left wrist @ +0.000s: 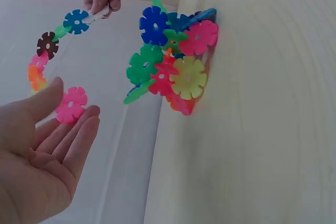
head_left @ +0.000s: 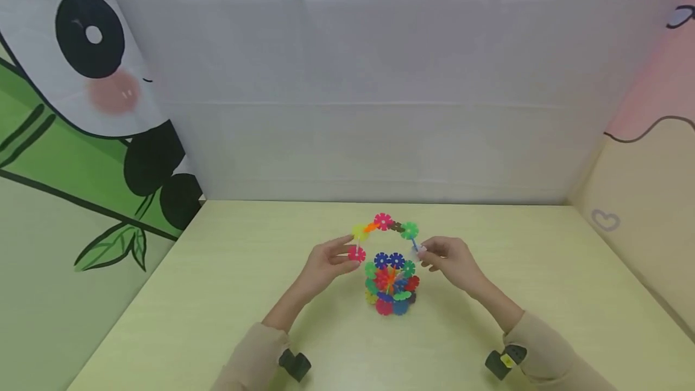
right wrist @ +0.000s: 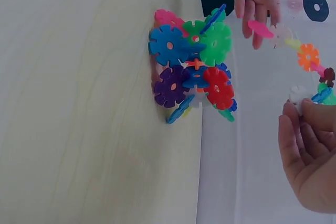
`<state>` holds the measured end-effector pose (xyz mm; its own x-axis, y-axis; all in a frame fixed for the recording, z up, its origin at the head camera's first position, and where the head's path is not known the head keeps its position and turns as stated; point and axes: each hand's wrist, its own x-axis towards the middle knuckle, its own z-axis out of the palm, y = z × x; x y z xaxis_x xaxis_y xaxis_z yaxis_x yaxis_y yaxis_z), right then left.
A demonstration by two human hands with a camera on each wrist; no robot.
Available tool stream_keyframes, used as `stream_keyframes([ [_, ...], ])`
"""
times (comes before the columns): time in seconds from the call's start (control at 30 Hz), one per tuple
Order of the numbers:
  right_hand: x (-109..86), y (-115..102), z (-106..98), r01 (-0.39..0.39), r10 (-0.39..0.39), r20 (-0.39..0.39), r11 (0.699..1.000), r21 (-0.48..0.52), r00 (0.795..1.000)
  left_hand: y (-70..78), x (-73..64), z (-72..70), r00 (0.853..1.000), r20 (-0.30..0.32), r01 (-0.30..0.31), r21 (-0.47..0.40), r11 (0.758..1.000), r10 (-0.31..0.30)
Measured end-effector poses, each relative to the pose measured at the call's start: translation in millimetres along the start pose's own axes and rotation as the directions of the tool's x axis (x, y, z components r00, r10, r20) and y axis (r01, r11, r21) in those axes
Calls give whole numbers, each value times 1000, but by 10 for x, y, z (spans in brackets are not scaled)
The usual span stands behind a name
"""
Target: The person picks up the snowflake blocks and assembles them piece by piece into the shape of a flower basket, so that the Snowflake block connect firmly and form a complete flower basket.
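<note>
A curved chain of notched plastic building discs (head_left: 383,221) is held up in an arch between both hands. At its right end, my right hand (head_left: 449,261) pinches a white disc (right wrist: 298,98) between thumb and fingers. My left hand (head_left: 327,264) is at the other end, its thumb and fingers spread around a pink disc (left wrist: 72,105), which overlaps the fingertips. Below and between the hands, a rounded basket-like cluster of interlocked discs (head_left: 392,285) stands on the table, in blue, green, red, yellow and purple.
The pale wooden table (head_left: 179,318) runs back to a white wall covering (head_left: 380,137). Cartoon-printed panels (head_left: 108,95) border the left side, with a pink and cream panel (head_left: 641,198) on the right. Dark cameras (head_left: 295,365) sit on both wrists.
</note>
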<state>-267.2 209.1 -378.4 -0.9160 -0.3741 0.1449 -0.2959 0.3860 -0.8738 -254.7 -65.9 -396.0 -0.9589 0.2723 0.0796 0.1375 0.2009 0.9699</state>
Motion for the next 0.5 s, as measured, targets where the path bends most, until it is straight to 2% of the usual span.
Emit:
stream_keyframes([
  [0.07, -7, 13, -7, -24, 24, -19, 1000, 11, 1000, -49, 27, 0, 1000, -8, 15, 54, 998, -15],
  [0.2, -27, 40, -10, -42, 42, -15, 999, 10, 999, -143, 98, 22, 1000, -22, 3, 124, 992, 0],
  [0.33, -76, 54, -16, -66, 66, -15, 998, -2, 998, -210, 154, 58, 1000, -26, -9, 157, 988, 13],
  [0.5, -136, 79, -34, -73, 73, -11, 997, -16, 997, -224, 180, 83, 999, -34, -10, 199, 980, 17],
])
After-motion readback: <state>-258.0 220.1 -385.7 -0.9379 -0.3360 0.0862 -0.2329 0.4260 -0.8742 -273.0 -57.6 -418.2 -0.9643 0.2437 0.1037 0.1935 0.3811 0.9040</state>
